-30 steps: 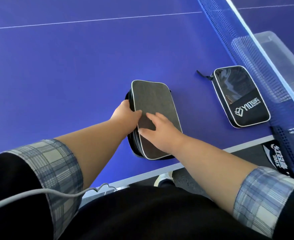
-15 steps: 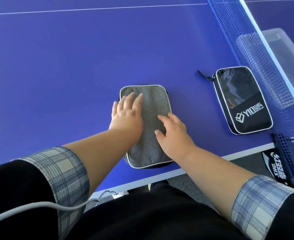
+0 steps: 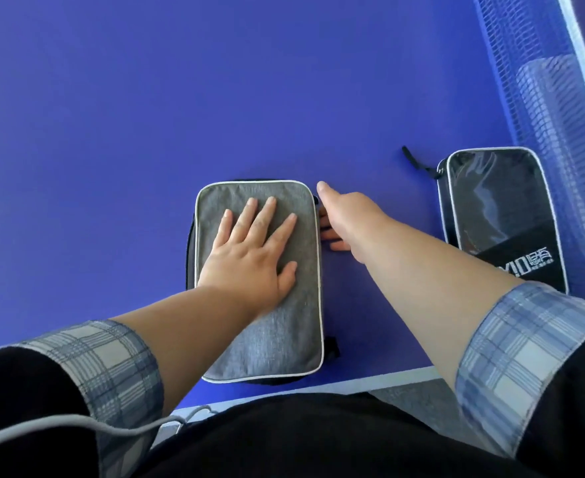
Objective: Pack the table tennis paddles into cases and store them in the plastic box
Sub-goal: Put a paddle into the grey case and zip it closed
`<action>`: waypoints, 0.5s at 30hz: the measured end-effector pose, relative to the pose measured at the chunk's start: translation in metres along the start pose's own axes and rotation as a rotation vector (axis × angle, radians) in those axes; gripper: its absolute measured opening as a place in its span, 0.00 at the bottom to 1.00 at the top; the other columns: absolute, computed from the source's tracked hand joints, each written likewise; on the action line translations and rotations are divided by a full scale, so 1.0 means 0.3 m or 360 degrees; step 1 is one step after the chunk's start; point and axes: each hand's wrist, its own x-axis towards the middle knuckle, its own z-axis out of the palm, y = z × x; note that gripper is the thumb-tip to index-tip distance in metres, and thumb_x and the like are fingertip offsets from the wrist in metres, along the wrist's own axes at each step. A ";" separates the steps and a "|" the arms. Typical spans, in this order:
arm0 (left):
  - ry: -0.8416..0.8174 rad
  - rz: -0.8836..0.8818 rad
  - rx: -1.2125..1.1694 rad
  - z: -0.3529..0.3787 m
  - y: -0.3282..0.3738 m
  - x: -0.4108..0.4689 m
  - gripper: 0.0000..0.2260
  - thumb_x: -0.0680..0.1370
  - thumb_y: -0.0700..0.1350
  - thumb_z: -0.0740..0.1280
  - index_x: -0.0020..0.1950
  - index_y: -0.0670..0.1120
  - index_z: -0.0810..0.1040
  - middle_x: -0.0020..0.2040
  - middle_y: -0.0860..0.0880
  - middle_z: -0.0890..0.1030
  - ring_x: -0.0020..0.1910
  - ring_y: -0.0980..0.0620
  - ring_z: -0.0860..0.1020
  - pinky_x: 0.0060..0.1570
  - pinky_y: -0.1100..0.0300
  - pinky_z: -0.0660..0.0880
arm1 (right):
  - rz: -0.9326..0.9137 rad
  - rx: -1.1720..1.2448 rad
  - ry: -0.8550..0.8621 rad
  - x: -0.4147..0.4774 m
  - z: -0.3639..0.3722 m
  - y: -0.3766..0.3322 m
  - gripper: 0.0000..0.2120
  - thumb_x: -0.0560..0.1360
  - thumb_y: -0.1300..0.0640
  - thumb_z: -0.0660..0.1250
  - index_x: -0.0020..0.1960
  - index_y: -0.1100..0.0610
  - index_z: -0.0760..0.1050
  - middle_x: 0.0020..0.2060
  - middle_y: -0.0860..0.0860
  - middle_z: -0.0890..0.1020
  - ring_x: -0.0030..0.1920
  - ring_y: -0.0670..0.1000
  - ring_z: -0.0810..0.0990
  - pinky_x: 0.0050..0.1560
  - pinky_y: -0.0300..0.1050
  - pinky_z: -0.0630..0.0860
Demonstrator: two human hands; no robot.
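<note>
A grey paddle case (image 3: 270,326) with white piping lies flat near the front edge of the blue table (image 3: 111,132). My left hand (image 3: 253,251) presses flat on its top with fingers spread. At the case's far right corner is my right hand (image 3: 346,219), its fingers curled against the case's side near the zipper; whether they pinch anything is hidden. A second, black case (image 3: 501,215) with a clear window and white logo lies to the right, its zip cord trailing left. The clear plastic box (image 3: 560,160) shows through the net at far right.
The blue net (image 3: 525,81) runs along the right side, between the cases and the plastic box. The table's white front edge (image 3: 370,377) lies just beyond my body. A grey cable (image 3: 77,422) crosses my left sleeve.
The camera has moved closer and more overhead. My left hand slid up onto the middle of the grey case. My right hand left the top and moved to the far right corner.
</note>
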 end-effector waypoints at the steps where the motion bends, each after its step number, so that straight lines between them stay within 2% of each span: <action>1: -0.0002 -0.0002 0.0008 -0.004 0.000 0.000 0.31 0.77 0.62 0.53 0.79 0.54 0.56 0.80 0.46 0.56 0.78 0.43 0.50 0.75 0.42 0.47 | 0.0002 0.0013 -0.0007 0.015 -0.005 -0.017 0.25 0.77 0.36 0.59 0.52 0.56 0.82 0.46 0.51 0.87 0.46 0.53 0.86 0.53 0.52 0.81; 5: -0.0022 -0.0002 0.0007 -0.017 0.000 -0.004 0.31 0.76 0.61 0.54 0.78 0.53 0.58 0.79 0.46 0.57 0.78 0.42 0.52 0.75 0.40 0.49 | -0.0035 -0.0061 -0.0074 0.062 -0.025 -0.070 0.15 0.78 0.45 0.68 0.54 0.56 0.80 0.49 0.51 0.86 0.49 0.51 0.85 0.51 0.50 0.82; 9: -0.0024 0.0011 0.0001 -0.025 -0.004 -0.001 0.32 0.75 0.61 0.57 0.78 0.52 0.61 0.79 0.45 0.59 0.77 0.41 0.55 0.74 0.39 0.52 | -0.0031 -0.0161 -0.0275 0.069 -0.042 -0.119 0.09 0.78 0.52 0.69 0.56 0.55 0.80 0.50 0.50 0.85 0.48 0.48 0.84 0.39 0.44 0.78; 12: -0.0009 0.0032 -0.0016 -0.026 -0.006 -0.001 0.32 0.75 0.60 0.58 0.77 0.51 0.62 0.78 0.44 0.60 0.77 0.41 0.56 0.73 0.38 0.53 | -0.0087 -0.0357 -0.0466 0.075 -0.078 -0.132 0.04 0.81 0.54 0.66 0.50 0.52 0.78 0.48 0.50 0.84 0.45 0.49 0.83 0.41 0.45 0.79; 15: 0.0012 0.0040 -0.0028 -0.024 -0.008 -0.002 0.32 0.75 0.60 0.59 0.77 0.51 0.62 0.78 0.44 0.61 0.77 0.40 0.57 0.73 0.38 0.53 | -0.0074 -0.0432 -0.0669 0.091 -0.114 -0.136 0.05 0.82 0.57 0.63 0.55 0.52 0.77 0.52 0.51 0.82 0.49 0.51 0.82 0.48 0.49 0.80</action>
